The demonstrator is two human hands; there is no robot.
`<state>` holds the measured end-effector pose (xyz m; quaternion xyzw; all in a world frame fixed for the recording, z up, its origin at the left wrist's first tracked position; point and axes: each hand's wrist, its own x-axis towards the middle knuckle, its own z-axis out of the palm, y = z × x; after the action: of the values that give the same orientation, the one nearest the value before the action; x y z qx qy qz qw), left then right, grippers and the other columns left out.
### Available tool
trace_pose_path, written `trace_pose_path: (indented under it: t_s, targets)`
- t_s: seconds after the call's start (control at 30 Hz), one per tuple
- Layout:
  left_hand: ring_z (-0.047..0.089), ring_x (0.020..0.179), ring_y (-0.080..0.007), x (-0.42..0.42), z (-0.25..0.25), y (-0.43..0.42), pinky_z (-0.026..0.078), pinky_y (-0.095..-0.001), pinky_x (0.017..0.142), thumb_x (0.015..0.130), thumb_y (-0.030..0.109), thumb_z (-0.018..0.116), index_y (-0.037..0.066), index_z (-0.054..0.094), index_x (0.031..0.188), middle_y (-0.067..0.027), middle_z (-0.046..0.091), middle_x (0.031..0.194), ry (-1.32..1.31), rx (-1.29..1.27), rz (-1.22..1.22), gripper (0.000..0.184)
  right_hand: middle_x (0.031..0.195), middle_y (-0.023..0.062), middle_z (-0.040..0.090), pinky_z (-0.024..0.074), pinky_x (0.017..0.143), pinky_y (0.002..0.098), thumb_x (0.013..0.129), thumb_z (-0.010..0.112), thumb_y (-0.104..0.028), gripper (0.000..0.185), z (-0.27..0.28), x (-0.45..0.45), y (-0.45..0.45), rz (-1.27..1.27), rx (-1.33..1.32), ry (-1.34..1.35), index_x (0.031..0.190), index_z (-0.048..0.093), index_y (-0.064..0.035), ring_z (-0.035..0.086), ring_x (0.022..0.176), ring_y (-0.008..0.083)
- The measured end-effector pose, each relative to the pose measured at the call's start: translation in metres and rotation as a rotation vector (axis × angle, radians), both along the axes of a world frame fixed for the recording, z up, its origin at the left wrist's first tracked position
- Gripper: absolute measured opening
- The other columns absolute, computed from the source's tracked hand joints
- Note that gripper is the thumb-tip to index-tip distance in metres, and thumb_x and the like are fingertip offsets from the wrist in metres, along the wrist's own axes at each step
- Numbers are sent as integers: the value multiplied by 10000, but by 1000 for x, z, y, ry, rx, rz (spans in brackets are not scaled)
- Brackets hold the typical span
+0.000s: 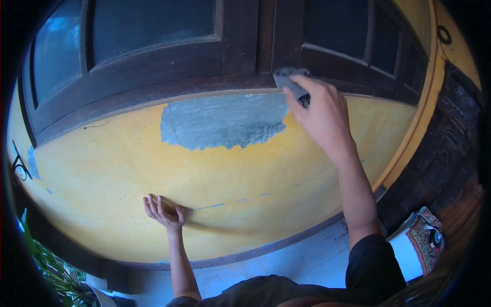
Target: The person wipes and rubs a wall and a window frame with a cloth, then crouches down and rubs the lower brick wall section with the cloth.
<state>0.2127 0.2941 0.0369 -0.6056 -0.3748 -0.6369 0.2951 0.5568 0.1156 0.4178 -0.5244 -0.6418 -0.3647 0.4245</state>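
My right hand (319, 110) is closed round a grey cloth (290, 82), near the lower rail of the dark wooden window frame (240, 79). The cloth is crumpled, and part of it shows beyond my fingers. Left of that hand, a ragged-edged grey patch (220, 120) interrupts the yellow wall (255, 174) just under the frame. Lower on the same wall, my left hand (166, 211) rests with its fingers apart and nothing in them. Short grey marks run across the paint to its right.
A green plant (56, 271) stands at the lower left, below a black metal bracket (20, 169) on the wall. Dark carved wood (445, 148) is at the right, above a patterned cloth (425, 240) over a white object. Pale floor tiles (302, 261) lie below.
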Motion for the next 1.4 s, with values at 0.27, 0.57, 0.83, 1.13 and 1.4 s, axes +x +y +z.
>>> trace_pose_path:
  t_s: [0.27,0.57,0.83,1.13,1.4]
  targets:
    - [302,1526,-514,-2,-3,0,272,-665,1209,990,458,555,88,448,1541,-255,396,1625,-4,-1,-20,672,1156,132,707,587,750,495,829,816,-118,416,8,-12,18,-144,-27,-187,1228,703,-92,747,925,385]
    - [297,1526,-522,-3,-3,-2,266,-683,1197,971,561,546,110,427,1566,-259,390,1628,1,-10,-38,756,1152,124,739,585,831,513,851,808,-138,345,139,-1,52,-223,350,-244,1192,759,-131,731,997,392]
    - [289,1528,-529,-3,-7,-2,255,-684,1199,968,562,541,101,431,1563,-265,386,1629,0,-33,-38,760,1140,130,746,582,839,535,863,795,-153,325,84,3,39,-1,104,-234,1183,743,-123,745,976,402]
    - [283,1530,-535,-2,-7,-1,256,-692,1193,961,570,541,108,416,1562,-276,383,1628,-11,-38,-26,768,1161,150,754,583,857,520,912,759,-245,255,157,5,67,-43,399,-178,1150,774,-155,713,1054,411]
    - [260,1545,-516,-1,-4,-4,240,-670,1211,980,592,556,93,427,1560,-271,365,1644,2,-30,-35,776,1134,151,781,584,900,500,959,713,-180,221,306,-16,72,-44,462,0,1152,818,-181,737,1038,375]
